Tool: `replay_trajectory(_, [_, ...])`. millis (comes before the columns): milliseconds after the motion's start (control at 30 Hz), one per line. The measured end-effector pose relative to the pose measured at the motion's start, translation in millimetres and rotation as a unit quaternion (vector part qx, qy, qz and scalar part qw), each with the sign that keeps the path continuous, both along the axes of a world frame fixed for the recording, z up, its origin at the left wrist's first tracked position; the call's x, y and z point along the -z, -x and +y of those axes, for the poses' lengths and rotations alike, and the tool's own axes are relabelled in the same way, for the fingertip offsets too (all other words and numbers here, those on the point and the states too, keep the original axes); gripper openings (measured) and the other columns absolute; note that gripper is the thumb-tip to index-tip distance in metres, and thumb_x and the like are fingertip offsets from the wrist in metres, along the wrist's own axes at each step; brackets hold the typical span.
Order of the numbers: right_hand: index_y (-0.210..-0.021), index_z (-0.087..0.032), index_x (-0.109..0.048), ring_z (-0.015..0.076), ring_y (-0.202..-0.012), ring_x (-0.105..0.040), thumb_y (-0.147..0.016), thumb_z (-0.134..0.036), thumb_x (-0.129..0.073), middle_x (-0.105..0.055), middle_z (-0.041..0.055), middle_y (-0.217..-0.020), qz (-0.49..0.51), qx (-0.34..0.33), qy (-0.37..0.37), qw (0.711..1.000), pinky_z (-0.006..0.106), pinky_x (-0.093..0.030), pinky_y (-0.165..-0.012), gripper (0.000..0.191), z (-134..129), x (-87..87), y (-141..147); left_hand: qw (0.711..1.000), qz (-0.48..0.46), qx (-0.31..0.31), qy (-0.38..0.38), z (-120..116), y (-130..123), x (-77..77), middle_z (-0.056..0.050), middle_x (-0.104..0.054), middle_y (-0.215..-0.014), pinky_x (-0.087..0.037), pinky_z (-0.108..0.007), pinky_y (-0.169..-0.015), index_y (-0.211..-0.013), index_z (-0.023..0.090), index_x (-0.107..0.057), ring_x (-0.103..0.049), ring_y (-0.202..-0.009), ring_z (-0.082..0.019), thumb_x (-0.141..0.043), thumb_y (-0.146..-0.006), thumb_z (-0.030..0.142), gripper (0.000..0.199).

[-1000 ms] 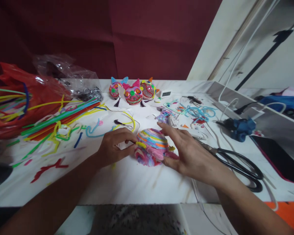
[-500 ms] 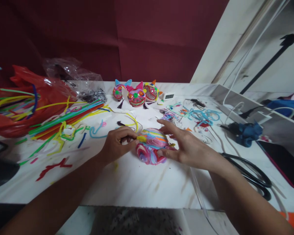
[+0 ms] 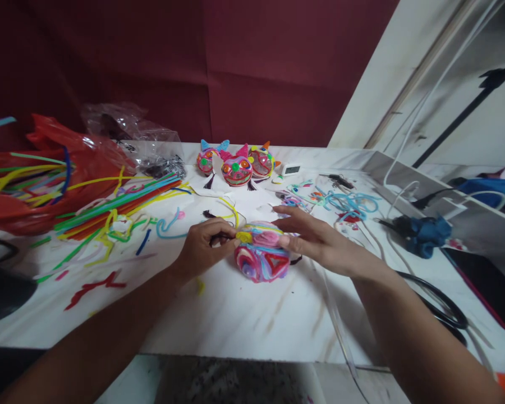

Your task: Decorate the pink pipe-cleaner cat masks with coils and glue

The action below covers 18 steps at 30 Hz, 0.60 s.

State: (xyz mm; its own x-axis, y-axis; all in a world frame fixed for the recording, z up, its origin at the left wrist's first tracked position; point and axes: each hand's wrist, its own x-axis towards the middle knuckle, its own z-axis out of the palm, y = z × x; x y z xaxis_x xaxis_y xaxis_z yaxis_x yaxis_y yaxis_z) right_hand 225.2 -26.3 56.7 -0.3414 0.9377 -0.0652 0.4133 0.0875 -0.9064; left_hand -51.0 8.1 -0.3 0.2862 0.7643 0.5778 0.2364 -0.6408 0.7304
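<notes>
A rounded craft piece [image 3: 263, 264], covered in coiled pink, blue, red and yellow fuzzy stems, rests on the marbled tabletop in front of me. Thumb and fingers of my left hand [image 3: 208, 241] are closed in a pinch on a small yellow coil [image 3: 244, 237] at its upper left edge. My right hand [image 3: 320, 241] holds the piece from the right. Its thumb presses on the upper front, while the other fingers reach over the back, partly out of sight. A dark thread or tassel shows at the piece's right side.
Three finished-looking animal heads [image 3: 237, 168] stand at the back near a small digital display [image 3: 290, 169]. Pipe cleaners [image 3: 122, 205] and a red bag [image 3: 84, 151] lie left. Blue stem scraps [image 3: 349, 202], cables [image 3: 433, 294] and a phone [image 3: 483, 286] lie right.
My right thumb has moved up from the red patch on the front to the top of the craft piece, uncovering a red triangle. My left hand stays at the yellow coil.
</notes>
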Motion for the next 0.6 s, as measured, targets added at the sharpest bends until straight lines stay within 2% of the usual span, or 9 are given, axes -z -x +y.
replay_trajectory(133, [-0.158,-0.027,-0.057,0.0335,-0.13,-0.073,-0.094,-0.057,-0.071,-0.069,0.0156,-0.152,0.057,0.02,0.04,0.997,0.052,-0.058,-0.115,0.073,1.6,-1.5,-1.4,1.0,-0.012,-0.004,0.005,2.6,0.1,3.1,-0.002,-0.072,-0.073,-0.046,-0.022,-0.052,-0.074,0.018,-0.075,-0.059,-0.059,-0.012,-0.084,-0.08,0.029,0.015])
replay_trajectory(267, [-0.152,-0.029,-0.062,0.0328,-0.129,-0.073,-0.093,-0.046,-0.068,-0.073,0.0124,-0.145,0.075,0.035,0.042,0.996,0.055,-0.054,-0.117,0.062,4.9,1.5,-3.5,0.999,-0.027,-0.003,0.019,5.2,-0.2,7.6,-0.003,-0.071,-0.073,-0.046,-0.024,-0.052,-0.073,0.019,-0.076,-0.058,-0.059,-0.013,-0.083,-0.08,0.03,0.015])
replay_trajectory(367, [-0.15,-0.028,-0.064,0.032,-0.13,-0.072,-0.092,-0.04,-0.067,-0.074,0.0123,-0.143,0.086,0.034,0.044,0.995,0.054,-0.054,-0.117,0.06,7.3,3.8,-4.4,0.999,-0.034,-0.001,0.027,7.0,-0.2,10.6,-0.003,-0.07,-0.073,-0.047,-0.025,-0.053,-0.073,0.019,-0.075,-0.059,-0.06,-0.014,-0.084,-0.08,0.032,0.018])
replay_trajectory(600, [-0.148,-0.027,-0.065,0.0316,-0.128,-0.072,-0.091,-0.041,-0.067,-0.075,0.0111,-0.139,0.087,0.042,0.04,0.995,0.055,-0.053,-0.118,0.058,8.0,6.4,-2.6,0.999,-0.031,0.002,0.019,10.7,2.3,14.7,-0.002,-0.07,-0.073,-0.046,-0.026,-0.053,-0.075,0.019,-0.076,-0.058,-0.06,-0.014,-0.083,-0.082,0.033,0.017])
